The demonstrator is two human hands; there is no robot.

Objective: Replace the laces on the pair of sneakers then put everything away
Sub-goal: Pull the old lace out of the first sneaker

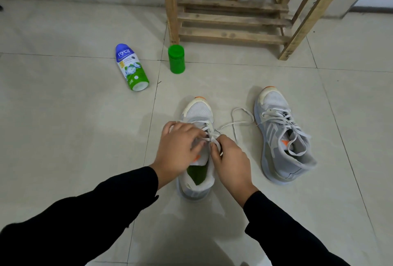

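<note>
Person seated over pale tiled floor (63,116), both arms in black sleeves (89,219) reaching forward. Near sneaker (198,110), white and grey with an orange toe tip, stands upright on the floor in centre frame, toe pointing away, green insole showing in the opening. Left hand (177,148) sits on top of it, fingers curled over the left side of the upper at the eyelets, thumb against the tongue, gripping the shoe. Right hand (230,162) is just beside it on the shoe's right side, thumb and forefinger pinching a white lace (234,123) right at the upper eyelets. That lace is only partly threaded; its loose end trails off to the right across the floor in a loop and reaches close to the second sneaker (282,138). Second sneaker is to the right, apart from the first, grey with white stripes, upright but turned a bit, own lace threaded and loose, ends untied and draped over the collar. Further back left, a blue, white and green powder bottle (130,67) lies on its side. Near it a green lidded container (176,59) stands upright, just in front of the leg of a wooden slatted rack (231,19) against the wall
</note>
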